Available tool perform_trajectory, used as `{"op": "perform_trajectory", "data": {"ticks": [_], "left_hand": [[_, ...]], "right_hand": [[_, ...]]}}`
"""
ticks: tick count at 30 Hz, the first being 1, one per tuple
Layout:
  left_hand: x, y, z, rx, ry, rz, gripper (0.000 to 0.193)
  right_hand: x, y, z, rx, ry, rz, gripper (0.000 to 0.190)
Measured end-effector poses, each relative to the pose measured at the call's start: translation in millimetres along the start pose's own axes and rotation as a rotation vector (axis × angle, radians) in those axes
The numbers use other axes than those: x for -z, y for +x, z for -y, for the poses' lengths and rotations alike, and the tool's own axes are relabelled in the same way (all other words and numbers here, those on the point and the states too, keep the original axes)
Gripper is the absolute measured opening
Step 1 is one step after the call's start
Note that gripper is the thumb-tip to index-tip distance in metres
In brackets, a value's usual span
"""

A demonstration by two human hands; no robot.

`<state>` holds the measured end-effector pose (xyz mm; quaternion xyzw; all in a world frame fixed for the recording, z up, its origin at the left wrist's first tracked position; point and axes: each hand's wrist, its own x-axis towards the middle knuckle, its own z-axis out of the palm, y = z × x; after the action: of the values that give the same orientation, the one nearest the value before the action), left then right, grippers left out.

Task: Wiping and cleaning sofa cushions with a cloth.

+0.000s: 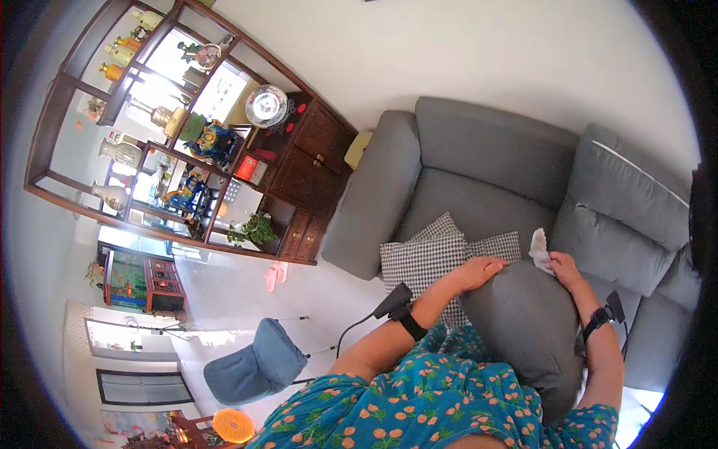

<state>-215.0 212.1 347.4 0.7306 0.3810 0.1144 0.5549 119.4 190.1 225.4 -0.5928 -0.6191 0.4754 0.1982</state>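
A large grey sofa cushion (521, 320) stands tilted against the front of my patterned clothing. My left hand (481, 272) lies over its upper left edge, with the fingers bent along the top. Just past the cushion's upper right corner, my right hand (565, 270) pinches a small white cloth (539, 250), which sticks up from the fingers. Behind the cushion, houndstooth throw pillows (423, 258) lean together on the seat of a grey sofa (477, 196). The cushion hides part of them.
The sofa's armrest (373, 196) rises to the left, and a padded backrest (622, 196) to the right. A dark wooden display cabinet (314, 157) holds vases and ornaments. Pink slippers (275, 275) and a blue-covered chair (258, 362) are on the pale floor.
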Motion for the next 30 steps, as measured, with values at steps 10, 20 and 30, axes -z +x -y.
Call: {"op": "perform_trajectory", "data": {"ticks": [10, 20, 30], "left_hand": [[-7, 4, -43, -0.079, 0.013, 0.105, 0.045], [16, -32, -43, -0.232, -0.115, 0.190, 0.059], [10, -46, -41, 0.042, -0.142, 0.175, 0.062]], "right_hand": [[50, -139, -74, -0.413, -0.519, -0.218, 0.023], [16, -366, -116, -1.066, -0.473, -0.213, 0.032], [-85, -318, -147, -0.895, 0.319, -0.695, 0.033]]}}
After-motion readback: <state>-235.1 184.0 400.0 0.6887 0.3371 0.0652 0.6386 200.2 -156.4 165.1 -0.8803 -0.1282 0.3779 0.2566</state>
